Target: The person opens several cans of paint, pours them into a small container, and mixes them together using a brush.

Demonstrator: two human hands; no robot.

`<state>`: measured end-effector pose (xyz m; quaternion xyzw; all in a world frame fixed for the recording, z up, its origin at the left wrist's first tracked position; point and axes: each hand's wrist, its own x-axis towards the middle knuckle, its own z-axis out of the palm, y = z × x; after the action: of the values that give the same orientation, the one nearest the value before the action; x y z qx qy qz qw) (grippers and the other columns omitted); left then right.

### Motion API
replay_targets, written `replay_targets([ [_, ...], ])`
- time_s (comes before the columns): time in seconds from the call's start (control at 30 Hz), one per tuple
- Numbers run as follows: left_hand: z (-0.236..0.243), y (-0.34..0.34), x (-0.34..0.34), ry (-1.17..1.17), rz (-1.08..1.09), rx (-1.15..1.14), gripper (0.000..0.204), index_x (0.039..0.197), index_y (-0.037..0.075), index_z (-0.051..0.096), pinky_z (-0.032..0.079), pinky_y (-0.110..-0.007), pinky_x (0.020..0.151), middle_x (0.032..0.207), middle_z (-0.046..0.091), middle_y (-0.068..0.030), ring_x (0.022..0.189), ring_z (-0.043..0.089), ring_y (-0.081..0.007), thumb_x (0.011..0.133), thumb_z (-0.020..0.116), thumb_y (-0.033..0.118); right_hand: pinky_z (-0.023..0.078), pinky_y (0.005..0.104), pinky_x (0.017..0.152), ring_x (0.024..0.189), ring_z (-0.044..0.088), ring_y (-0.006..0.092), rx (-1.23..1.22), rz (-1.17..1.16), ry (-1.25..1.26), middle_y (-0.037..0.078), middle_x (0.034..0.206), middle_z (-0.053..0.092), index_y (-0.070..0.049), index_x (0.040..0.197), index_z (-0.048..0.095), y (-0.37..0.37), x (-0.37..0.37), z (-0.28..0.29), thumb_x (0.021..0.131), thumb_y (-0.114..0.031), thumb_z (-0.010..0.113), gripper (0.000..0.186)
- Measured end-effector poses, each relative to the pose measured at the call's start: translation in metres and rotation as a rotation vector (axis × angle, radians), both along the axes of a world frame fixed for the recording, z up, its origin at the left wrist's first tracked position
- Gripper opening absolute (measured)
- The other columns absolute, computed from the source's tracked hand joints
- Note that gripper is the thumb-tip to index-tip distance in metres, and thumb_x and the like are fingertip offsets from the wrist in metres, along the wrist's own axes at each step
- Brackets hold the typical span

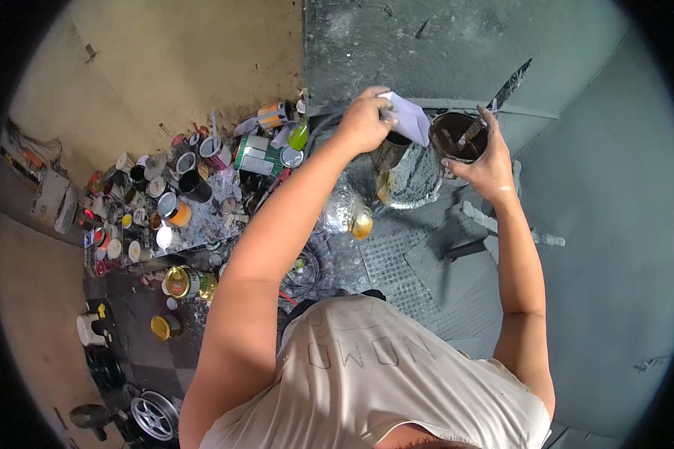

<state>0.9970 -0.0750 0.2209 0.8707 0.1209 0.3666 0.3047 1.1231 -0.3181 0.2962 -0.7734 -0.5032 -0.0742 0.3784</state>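
Observation:
My left hand (367, 121) has its fingers closed on a folded piece of white paper (410, 120), raised above a dark can (389, 155). That can stands at a grey, paint-crusted bucket (413, 178) and is partly hidden by the hand and paper. On the other side, my right hand (490, 163) grips an open paint can (451, 129) by its side, thumb at the near rim. Its inside is dark brown, and I cannot tell how full it is. A paint-caked flat stir stick (511, 86) leans out of it toward the upper right.
A paint-stained bench (221, 196) on the left is crowded with cans, cups and lids. A gold-lidded can (178, 282) stands below it. Under my arms lie a clear plastic-wrapped bundle (338, 209) and a grey-coated stand (478, 218). A wheel rim (154, 416) is at lower left.

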Motion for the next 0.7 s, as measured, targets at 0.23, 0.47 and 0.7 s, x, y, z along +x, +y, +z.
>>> replay_targets([
  [0.23,-0.025,0.007,-0.001,0.264,-0.075,-0.118,0.033,0.113,0.001,0.071,0.041,-0.042,0.111,0.142,0.053,-0.0233,0.131,0.052,-0.0393,0.085,0.076,0.019,0.048,0.0451,0.106,0.124,0.059,0.0405,-0.101,0.026,-0.154,0.027,0.136,0.055,0.001,0.148,0.038,0.019,0.005,0.004,0.057,-0.020,0.092,0.108],
  [0.47,-0.040,0.007,-0.001,0.211,-0.125,-0.089,0.039,0.120,0.008,0.069,0.036,-0.044,0.116,0.152,0.045,-0.0212,0.140,0.042,-0.0416,0.083,0.078,0.017,0.052,0.0490,0.098,0.117,0.061,0.0429,-0.240,-0.037,-0.274,0.025,0.129,0.058,-0.003,0.150,0.035,0.035,0.009,0.006,0.057,-0.023,0.091,0.110],
  [0.7,-0.040,0.006,-0.016,-0.014,-0.021,-0.102,0.030,0.111,0.007,0.071,0.041,-0.041,0.112,0.146,0.052,-0.0172,0.135,0.050,-0.0368,0.082,0.075,0.006,0.051,0.0514,0.096,0.119,0.060,0.0414,-0.373,-0.073,-0.359,0.022,0.133,0.055,-0.004,0.151,0.034,0.046,0.013,0.014,0.056,-0.025,0.090,0.112],
])
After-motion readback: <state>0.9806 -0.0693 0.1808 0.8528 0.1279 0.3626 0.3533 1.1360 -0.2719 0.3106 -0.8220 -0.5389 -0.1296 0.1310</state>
